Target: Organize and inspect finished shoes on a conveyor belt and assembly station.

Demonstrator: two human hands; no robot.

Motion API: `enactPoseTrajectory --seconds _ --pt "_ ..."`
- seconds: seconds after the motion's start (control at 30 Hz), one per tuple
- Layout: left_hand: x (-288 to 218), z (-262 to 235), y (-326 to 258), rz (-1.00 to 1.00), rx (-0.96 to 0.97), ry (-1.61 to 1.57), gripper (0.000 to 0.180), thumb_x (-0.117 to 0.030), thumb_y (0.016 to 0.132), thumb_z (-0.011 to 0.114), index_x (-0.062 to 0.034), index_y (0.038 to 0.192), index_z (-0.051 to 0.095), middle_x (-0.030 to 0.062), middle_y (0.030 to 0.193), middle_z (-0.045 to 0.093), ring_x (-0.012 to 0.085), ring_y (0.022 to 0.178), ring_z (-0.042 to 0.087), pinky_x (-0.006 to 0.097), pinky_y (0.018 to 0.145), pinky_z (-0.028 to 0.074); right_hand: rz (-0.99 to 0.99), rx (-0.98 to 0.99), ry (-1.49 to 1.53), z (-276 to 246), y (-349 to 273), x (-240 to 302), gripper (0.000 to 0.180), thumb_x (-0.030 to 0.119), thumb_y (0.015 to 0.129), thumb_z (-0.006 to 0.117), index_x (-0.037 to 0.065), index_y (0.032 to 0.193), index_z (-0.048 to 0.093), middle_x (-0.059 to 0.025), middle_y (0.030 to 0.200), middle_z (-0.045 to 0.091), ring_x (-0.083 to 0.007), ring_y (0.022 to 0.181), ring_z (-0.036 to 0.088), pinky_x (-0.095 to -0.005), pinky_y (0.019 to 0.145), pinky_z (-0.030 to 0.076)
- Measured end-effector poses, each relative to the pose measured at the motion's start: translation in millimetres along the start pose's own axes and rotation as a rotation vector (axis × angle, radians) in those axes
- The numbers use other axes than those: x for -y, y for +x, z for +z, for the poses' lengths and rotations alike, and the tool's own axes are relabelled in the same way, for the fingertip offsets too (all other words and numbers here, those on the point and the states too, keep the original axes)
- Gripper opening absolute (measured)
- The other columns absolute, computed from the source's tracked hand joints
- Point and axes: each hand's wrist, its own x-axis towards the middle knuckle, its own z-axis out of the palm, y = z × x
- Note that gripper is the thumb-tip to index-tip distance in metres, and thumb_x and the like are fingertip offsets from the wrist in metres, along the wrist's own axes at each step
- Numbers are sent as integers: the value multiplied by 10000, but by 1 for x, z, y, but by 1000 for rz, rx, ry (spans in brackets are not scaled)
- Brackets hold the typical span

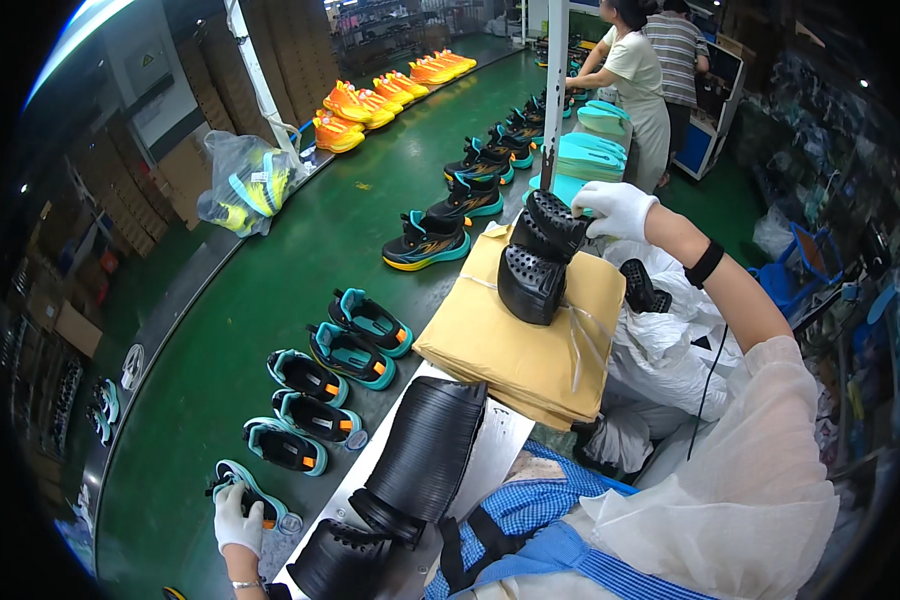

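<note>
My left hand [237,520], in a white glove, has its fingers bent over the opening of a black and teal sneaker [247,480] at the lower left. The glove hides part of that shoe. My right hand [618,212], also gloved, reaches to the upper right, its fingers closed at the edge of a black perforated clog-like piece [550,225]. A second such piece [532,283] rests against it on a stack of tan paper [515,340]. Close to my left hand, more sneakers [286,445] stand in a staggered line.
Black ribbed pieces [425,445] lie on a white ledge [370,480] before me. Along the green conveyor belt [220,350] stand dark sneakers [427,240] and orange shoes [340,130]. Teal insoles [590,155] are stacked beyond the post [553,90]. Two people [635,80] stand at the back.
</note>
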Motion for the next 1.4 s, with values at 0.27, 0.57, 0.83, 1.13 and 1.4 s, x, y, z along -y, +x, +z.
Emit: enactPoseTrajectory --seconds 0.27,0.57,0.83,1.13,1.4 --pt "2 11 -2 96 23 -53 407 -107 725 683 -20 1118 624 134 1116 590 252 825 608 335 789 500 -96 -115 -150 6 7 -6 310 134 705 714 98 987 591 -112 942 586 -309 928 590 -389 806 480" --pt "7 14 -1 150 80 -24 373 -107 729 672 -19 1090 639 145 1060 609 261 802 618 346 779 502 -39 30 -183 21 8 -14 317 125 718 709 92 1012 594 -121 946 587 -326 957 581 -406 816 473" --pt "9 21 3 147 114 11 351 -109 731 663 -20 1070 645 170 1051 617 290 842 622 358 800 496 22 -32 -87 27 3 -21 290 114 721 701 87 990 598 -118 948 591 -313 947 583 -388 819 474" --pt "-67 9 3 230 72 -214 389 -79 758 636 -11 1140 612 147 1065 609 213 824 638 305 776 504 -202 -411 -51 -13 14 40 307 106 679 707 84 976 630 -108 914 621 -294 899 604 -360 795 492" --pt "-147 8 -3 122 659 -1596 996 -532 795 668 -97 1501 115 166 1461 310 326 1326 350 488 1046 353 -1091 -189 419 49 52 284 219 94 785 573 73 1002 543 -121 927 589 -319 843 597 -403 714 508"
